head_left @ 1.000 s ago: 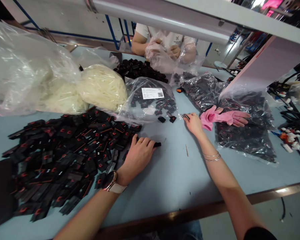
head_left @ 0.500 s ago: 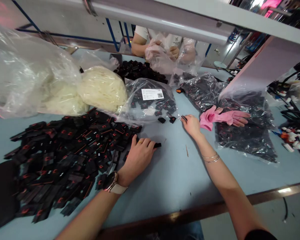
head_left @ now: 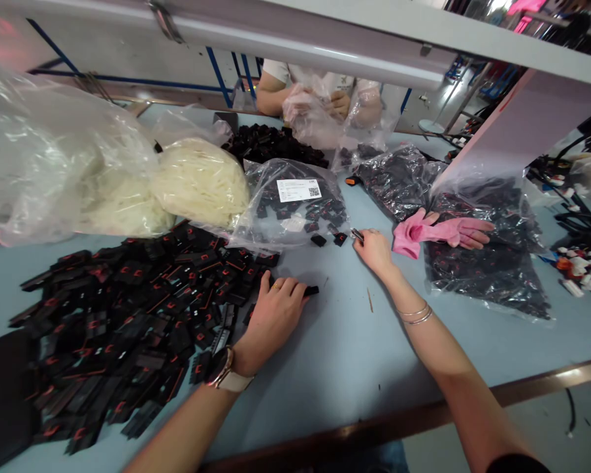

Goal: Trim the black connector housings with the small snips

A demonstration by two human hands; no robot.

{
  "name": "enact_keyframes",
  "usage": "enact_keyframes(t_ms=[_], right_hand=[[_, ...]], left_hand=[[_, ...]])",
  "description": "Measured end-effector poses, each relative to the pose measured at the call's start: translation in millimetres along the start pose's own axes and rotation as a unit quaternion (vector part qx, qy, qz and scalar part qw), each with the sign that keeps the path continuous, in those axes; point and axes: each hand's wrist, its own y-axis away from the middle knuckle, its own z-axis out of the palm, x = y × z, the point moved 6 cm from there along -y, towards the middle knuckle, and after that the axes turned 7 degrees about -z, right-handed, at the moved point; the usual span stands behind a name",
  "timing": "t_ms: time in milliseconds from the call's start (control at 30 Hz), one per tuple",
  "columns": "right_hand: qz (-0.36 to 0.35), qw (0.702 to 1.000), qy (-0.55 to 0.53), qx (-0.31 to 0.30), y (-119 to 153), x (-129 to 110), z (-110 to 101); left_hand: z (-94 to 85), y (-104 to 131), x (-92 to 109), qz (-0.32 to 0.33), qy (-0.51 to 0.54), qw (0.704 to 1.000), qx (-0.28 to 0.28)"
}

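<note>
My left hand (head_left: 278, 305) rests low over the table, its fingers closed on a black plastic connector (head_left: 311, 290) that sticks out past the fingertips. Beside it spreads a big pile of black plastic connectors with orange-red marks (head_left: 142, 309). Farther right, my right hand (head_left: 374, 251) pinches a small dark piece (head_left: 357, 234); its kind is too small to make out. Two loose small black parts (head_left: 339, 239) lie just left of that hand, at the mouth of a clear bag (head_left: 298, 210) with a white label and more such parts inside.
Bags of cream-coloured pieces (head_left: 201, 184) stand at the left. To the right lie pink gloves (head_left: 443, 233) on bags of black parts (head_left: 487, 282), and cables with white connectors (head_left: 576, 269). A white shelf post (head_left: 517, 138) rises there. Across the table, a co-worker's hands (head_left: 339, 104) handle a clear bag.
Both hands stay almost where they were, each keeping its piece. The view has shifted slightly.
</note>
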Motion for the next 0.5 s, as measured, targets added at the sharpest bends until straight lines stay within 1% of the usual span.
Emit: enact_keyframes(t_ms=[100, 167, 267, 333, 433, 500], right_hand=[[0.0, 1.0, -0.015, 0.011, 2, 1, 0], [-0.007, 0.999, -0.036, 0.031, 4, 4, 0], [-0.031, 0.992, -0.088, 0.082, 6, 8, -1], [-0.05, 0.982, -0.132, 0.124, 9, 8, -4], [-0.083, 0.961, -0.203, 0.167, 16, -3, -10], [-0.107, 0.947, -0.256, 0.16, 24, -19, -13]], left_hand=[[-0.1, 0, 0, -0.001, 0.005, 1.0, -0.002], [0.4, 0, -1, -0.005, 0.016, 1.0, -0.006], [1.3, -1, -4, -0.018, 0.038, 0.999, -0.012], [1.6, -2, -6, -0.026, 0.05, 0.998, -0.015], [1.4, -3, -8, -0.03, 0.061, 0.998, -0.015], [1.4, -4, -9, -0.032, 0.065, 0.997, -0.013]])
